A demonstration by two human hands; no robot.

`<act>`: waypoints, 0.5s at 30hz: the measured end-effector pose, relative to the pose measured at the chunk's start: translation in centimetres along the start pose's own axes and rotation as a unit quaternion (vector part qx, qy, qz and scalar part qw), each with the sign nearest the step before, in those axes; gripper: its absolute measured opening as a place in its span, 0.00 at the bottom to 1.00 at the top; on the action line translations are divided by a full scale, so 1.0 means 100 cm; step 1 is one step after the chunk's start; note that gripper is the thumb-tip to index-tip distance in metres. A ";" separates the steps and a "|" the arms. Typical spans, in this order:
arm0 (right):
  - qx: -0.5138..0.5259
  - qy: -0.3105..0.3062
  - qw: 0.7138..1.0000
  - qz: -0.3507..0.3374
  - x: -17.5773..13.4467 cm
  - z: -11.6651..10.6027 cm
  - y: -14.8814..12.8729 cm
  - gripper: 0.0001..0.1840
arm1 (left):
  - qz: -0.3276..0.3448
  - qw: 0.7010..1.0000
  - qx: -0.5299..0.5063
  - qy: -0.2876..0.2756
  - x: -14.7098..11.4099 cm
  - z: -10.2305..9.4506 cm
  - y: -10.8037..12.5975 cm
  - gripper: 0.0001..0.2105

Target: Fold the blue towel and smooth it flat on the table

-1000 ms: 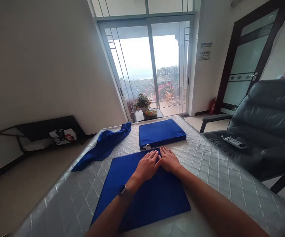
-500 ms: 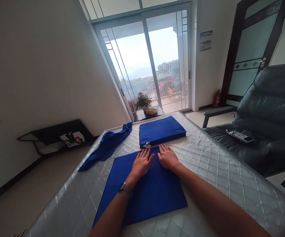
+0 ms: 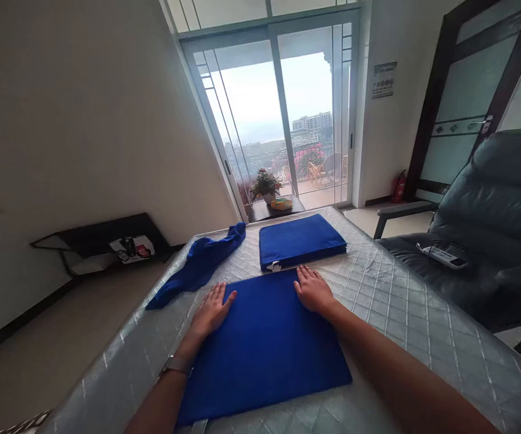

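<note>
A flat blue folded cloth [image 3: 269, 343] lies on the quilted mattress in front of me. My left hand [image 3: 212, 310] rests flat at its far left corner, fingers stretched forward. Over at the far right corner, my right hand [image 3: 313, 290] lies flat with its fingers extended. Just beyond the cloth sits a thicker stack of folded blue fabric [image 3: 303, 238], with a white tag [image 3: 273, 266] at its near left edge. A crumpled blue cloth [image 3: 201, 262] lies loosely to the left of that stack.
The silver quilted mattress [image 3: 386, 289] carries all the fabric. A black recliner [image 3: 481, 205] with a remote-like device [image 3: 443, 255] stands on the right. Beyond the far end are a small table with a potted plant [image 3: 266, 185] and a sliding glass door [image 3: 260, 120].
My left hand has slid left across the cloth, from near its middle to its far left corner. My right hand stays at the far right part. The view has shifted slightly.
</note>
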State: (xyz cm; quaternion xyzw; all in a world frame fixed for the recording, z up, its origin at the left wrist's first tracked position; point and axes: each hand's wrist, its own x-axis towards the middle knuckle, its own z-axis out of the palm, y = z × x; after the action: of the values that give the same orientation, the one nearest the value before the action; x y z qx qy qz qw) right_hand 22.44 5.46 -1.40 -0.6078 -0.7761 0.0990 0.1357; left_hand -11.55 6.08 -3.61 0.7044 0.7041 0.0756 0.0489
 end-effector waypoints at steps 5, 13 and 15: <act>-0.008 -0.001 1.000 0.001 0.001 0.001 0.000 0.35 | 0.013 1.000 -0.005 0.010 0.008 0.006 -0.019 0.38; -0.032 0.000 0.999 0.000 0.003 0.004 0.001 0.35 | 0.013 0.999 0.007 0.044 0.004 0.011 -0.017 0.39; -0.040 0.001 0.999 0.001 0.004 0.005 0.002 0.35 | 0.019 0.998 0.004 0.053 0.004 0.012 -0.015 0.40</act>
State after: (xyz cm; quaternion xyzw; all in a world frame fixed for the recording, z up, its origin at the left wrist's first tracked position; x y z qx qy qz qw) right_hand 22.37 5.93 -1.87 -0.6133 -0.7789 0.0680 0.1119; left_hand -12.87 6.49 -5.01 0.7129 0.6924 0.1107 0.0073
